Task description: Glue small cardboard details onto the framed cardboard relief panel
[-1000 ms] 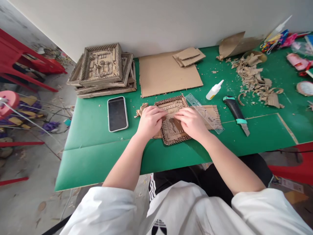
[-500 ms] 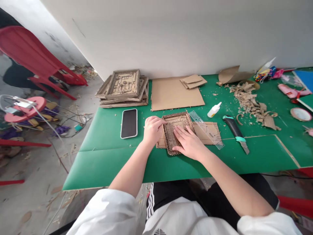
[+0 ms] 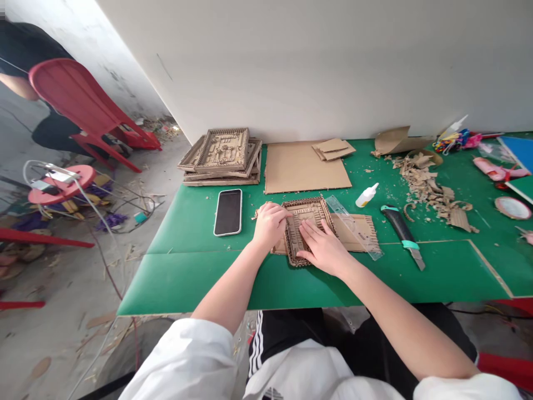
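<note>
A shallow cardboard tray (image 3: 292,256) with a corrugated rim and small raised strips inside lies in front of me, partly over a flat cardboard piece (image 3: 358,229). My right hand (image 3: 322,247) rests on it with fingers stretched out flat. At the tray's left rim my left hand (image 3: 270,223) is closed, its fingertips pinched together against the edge. What those fingers hold is hidden; a small brown bit (image 3: 255,214) shows beside them. A clear plastic ruler (image 3: 353,226) lies slanted just right of the tray, across the cardboard piece.
Left on the green table (image 3: 166,278) are a phone (image 3: 228,212) and stacked cardboard trays (image 3: 222,153). Behind lies a cardboard sheet (image 3: 306,172). To the right are a glue bottle (image 3: 367,195), a utility knife (image 3: 403,236) and cardboard scraps (image 3: 428,186). A person (image 3: 33,50) sits far left.
The view has swung slightly left, so more of the seated person shows. Both hands stay at about the same places on the tray.
</note>
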{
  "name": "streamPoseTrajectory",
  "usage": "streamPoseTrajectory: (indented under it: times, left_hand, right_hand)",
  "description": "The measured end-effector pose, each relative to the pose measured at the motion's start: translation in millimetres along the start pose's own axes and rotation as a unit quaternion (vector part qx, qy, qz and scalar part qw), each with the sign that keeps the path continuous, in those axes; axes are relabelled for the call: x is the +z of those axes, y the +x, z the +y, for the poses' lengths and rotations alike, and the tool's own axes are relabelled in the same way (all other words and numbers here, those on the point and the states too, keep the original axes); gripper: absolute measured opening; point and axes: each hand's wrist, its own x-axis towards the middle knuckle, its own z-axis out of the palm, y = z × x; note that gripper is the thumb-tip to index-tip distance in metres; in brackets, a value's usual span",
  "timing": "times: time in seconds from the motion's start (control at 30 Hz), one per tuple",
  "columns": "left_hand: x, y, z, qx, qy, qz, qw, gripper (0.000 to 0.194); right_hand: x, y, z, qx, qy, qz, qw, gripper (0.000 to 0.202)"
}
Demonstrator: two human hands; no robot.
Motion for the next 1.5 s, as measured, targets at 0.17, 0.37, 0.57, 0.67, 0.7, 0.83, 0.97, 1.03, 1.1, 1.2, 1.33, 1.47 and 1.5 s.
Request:
streamPoseTrajectory:
  times: [0.17, 0.37, 0.57, 0.67, 0.7, 0.83, 0.97, 1.03, 1.1, 1.2, 1.33, 1.47, 1.5]
  left_hand:
    - [-5.3, 0.6, 5.3, -0.001, 0.016, -0.035, 0.999, 0.033]
    - [-16.2, -21.9, 26.5, 0.008, 0.043, -0.087, 0.995, 0.037]
    - [-11.6, -41.7, 57.9, 0.043, 0.123, -0.195, 0.972, 0.066]
    - [-2.5, -40.0, 65.7, 0.043, 0.146, -0.231, 0.961, 0.078]
    - [0.1, -38.8, 67.1, 0.038, 0.155, -0.243, 0.957, 0.080]
    - [5.6, -37.0, 69.4, 0.016, 0.181, -0.279, 0.943, 0.082]
    - [6.0, -38.8, 69.7, 0.007, 0.182, -0.283, 0.942, 0.082]
    - [5.8, -39.3, 69.8, 0.004, 0.178, -0.280, 0.943, 0.082]
    - [5.4, -39.4, 70.4, 0.003, 0.176, -0.275, 0.945, 0.081]
    - [5.4, -39.0, 72.1, 0.002, 0.172, -0.271, 0.947, 0.081]
    - [6.8, -38.7, 73.0, -0.001, 0.162, -0.263, 0.951, 0.079]
    - [2.2, -40.5, 66.9, -0.014, 0.142, -0.249, 0.958, 0.085]
    - [-0.7, -41.4, 64.5, -0.023, 0.134, -0.238, 0.962, 0.086]
  right_hand:
    - [-13.6, -8.3, 3.7, 0.022, 0.059, 0.056, 0.996, 0.059]
    - [-34.5, -95.0, 22.4, 0.105, 0.112, 0.270, 0.951, 0.042]
    - [-6.4, -221.5, 40.7, 0.242, 0.031, 0.385, 0.890, 0.038]
    - [11.8, -254.8, 47.9, 0.272, -0.027, 0.388, 0.880, 0.032]
    - [15.3, -259.5, 50.0, 0.276, -0.040, 0.385, 0.880, 0.030]
    - [18.0, -257.2, 56.9, 0.265, -0.072, 0.387, 0.880, 0.022]
    - [15.9, -250.0, 60.1, 0.253, -0.102, 0.402, 0.874, 0.018]
    - [15.6, -250.1, 60.6, 0.247, -0.110, 0.406, 0.873, 0.017]
    - [15.4, -251.5, 60.7, 0.243, -0.114, 0.409, 0.872, 0.017]
    - [15.0, -252.7, 60.7, 0.243, -0.117, 0.411, 0.871, 0.017]
    - [15.8, -249.8, 60.5, 0.247, -0.113, 0.414, 0.869, 0.017]
    - [19.8, -245.1, 59.9, 0.262, -0.099, 0.420, 0.863, 0.017]
    - [21.3, -244.1, 59.9, 0.270, -0.094, 0.422, 0.860, 0.017]
